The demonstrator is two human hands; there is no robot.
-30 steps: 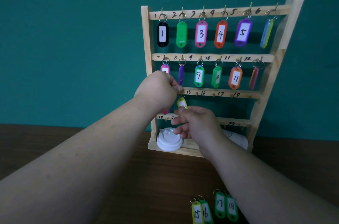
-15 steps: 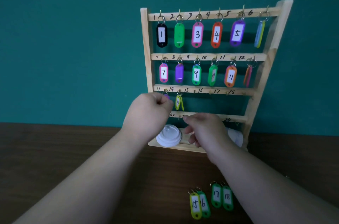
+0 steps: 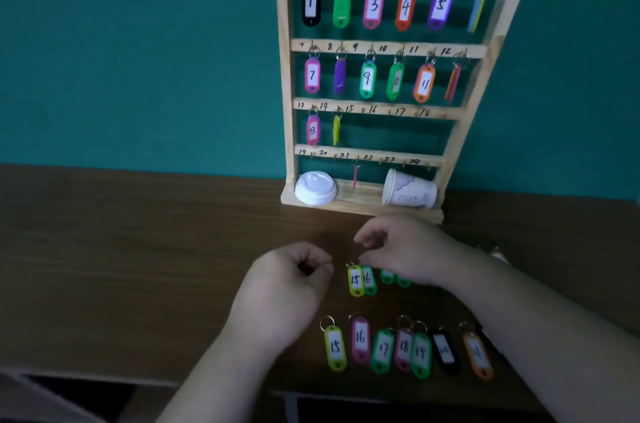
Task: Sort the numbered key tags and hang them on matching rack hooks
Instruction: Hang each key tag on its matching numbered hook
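left grip [image 3: 287, 287]: fingers curled into the palm, nothing showing inside, low over the bench [image 3: 138, 249].
right grip [image 3: 410, 251]: just right of the left grip, fingers loosely bent, thumb apart, holding nothing visible.
yellow tag 15 [image 3: 355, 280]: flat between the two grips, under the right grip's fingertips; contact unclear.
green tag 16 [image 3: 371, 281]: tucked against the yellow tag 15, on the right grip's side.
near row of tags [image 3: 382, 350]: nearer the person than both grips; 15 to 19 legible, the black and orange ones blurred.
rack [image 3: 282, 76]: upright beyond both grips, two top rows full.
white lid [image 3: 315, 187]: on the rack's base, beyond the left grip.
paper cup [image 3: 408, 194]: on its side on the base, beyond the right grip.
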